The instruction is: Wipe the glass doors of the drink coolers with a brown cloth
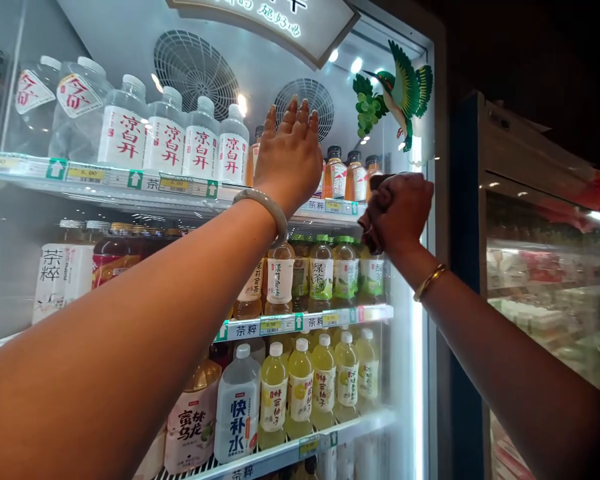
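Observation:
My left hand (291, 152), with a pale bangle (266, 208) on the wrist, is raised with fingers stretched upward in front of the upper shelf of a glass-front drinks fridge. It appears to lie flat against the glass. To its right, my right hand (406, 208) is closed around a bunched dark brown cloth (371, 233), close to the glass near the fridge's right frame. A gold bangle (430, 283) circles that wrist. Above the right hand is a hummingbird sticker (399, 100) beside a green grape sticker (370, 110).
Behind the glass, clear water bottles (164, 137) line the upper shelf, green tea bottles (322, 270) the middle one and yellow drink bottles (300, 377) the lower one. A sign (280, 27) hangs overhead. Another lit fridge (540, 280) stands at the right.

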Action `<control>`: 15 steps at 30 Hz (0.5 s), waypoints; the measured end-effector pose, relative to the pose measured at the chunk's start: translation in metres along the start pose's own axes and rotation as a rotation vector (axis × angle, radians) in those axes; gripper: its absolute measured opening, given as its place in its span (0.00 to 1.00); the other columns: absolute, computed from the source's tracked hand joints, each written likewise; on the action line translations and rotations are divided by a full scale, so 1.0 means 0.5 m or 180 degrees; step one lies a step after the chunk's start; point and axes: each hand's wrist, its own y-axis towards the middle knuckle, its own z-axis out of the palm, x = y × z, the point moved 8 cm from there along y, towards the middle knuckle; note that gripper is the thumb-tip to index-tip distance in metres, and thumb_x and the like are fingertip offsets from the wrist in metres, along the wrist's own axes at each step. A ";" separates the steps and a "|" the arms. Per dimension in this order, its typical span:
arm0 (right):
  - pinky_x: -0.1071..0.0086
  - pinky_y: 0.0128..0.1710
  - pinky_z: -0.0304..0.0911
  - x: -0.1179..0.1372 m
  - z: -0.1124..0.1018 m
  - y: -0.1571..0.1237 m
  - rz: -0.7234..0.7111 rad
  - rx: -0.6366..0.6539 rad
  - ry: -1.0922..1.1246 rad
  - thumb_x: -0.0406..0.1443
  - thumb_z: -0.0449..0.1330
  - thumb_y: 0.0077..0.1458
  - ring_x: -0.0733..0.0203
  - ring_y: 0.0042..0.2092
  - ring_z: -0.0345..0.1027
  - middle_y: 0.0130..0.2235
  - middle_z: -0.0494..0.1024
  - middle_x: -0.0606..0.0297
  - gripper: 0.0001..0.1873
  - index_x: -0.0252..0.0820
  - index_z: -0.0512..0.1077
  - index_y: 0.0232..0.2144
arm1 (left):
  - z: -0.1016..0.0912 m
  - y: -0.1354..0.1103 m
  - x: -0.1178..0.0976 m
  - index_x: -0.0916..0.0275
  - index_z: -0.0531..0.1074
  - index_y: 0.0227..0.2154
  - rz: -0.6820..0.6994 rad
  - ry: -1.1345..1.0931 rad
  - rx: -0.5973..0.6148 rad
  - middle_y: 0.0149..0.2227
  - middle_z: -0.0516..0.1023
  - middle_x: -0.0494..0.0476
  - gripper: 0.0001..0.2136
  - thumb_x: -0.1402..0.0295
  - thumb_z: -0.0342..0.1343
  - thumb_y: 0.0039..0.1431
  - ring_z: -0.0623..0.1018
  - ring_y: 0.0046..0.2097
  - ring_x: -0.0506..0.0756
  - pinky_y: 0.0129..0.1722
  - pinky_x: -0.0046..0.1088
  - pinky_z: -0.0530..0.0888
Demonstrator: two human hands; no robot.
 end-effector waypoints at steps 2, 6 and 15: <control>0.53 0.52 0.63 0.057 0.001 -0.003 -0.0264 0.0049 0.0089 0.37 0.62 0.55 0.49 0.52 0.66 0.47 0.75 0.59 0.04 0.46 0.72 0.35 | 0.001 0.002 0.001 0.68 0.47 0.73 -0.0035 -0.0052 0.0035 0.79 0.41 0.47 0.34 0.60 0.40 0.68 0.36 0.76 0.52 0.74 0.42 0.21; 0.55 0.55 0.63 0.068 0.020 0.044 -0.0586 0.0255 0.0137 0.41 0.61 0.58 0.51 0.52 0.66 0.47 0.76 0.61 0.06 0.47 0.73 0.36 | -0.002 -0.012 -0.003 0.65 0.48 0.74 -0.0012 -0.0295 0.0032 0.78 0.42 0.44 0.35 0.58 0.42 0.68 0.35 0.78 0.52 0.74 0.38 0.20; 0.51 0.57 0.63 0.026 -0.009 -0.030 0.0462 0.0105 -0.0422 0.35 0.59 0.59 0.49 0.53 0.64 0.49 0.75 0.56 0.06 0.44 0.73 0.40 | -0.005 -0.089 -0.047 0.66 0.56 0.72 0.0213 -0.1166 0.0027 0.78 0.43 0.49 0.33 0.58 0.43 0.68 0.31 0.78 0.59 0.75 0.51 0.22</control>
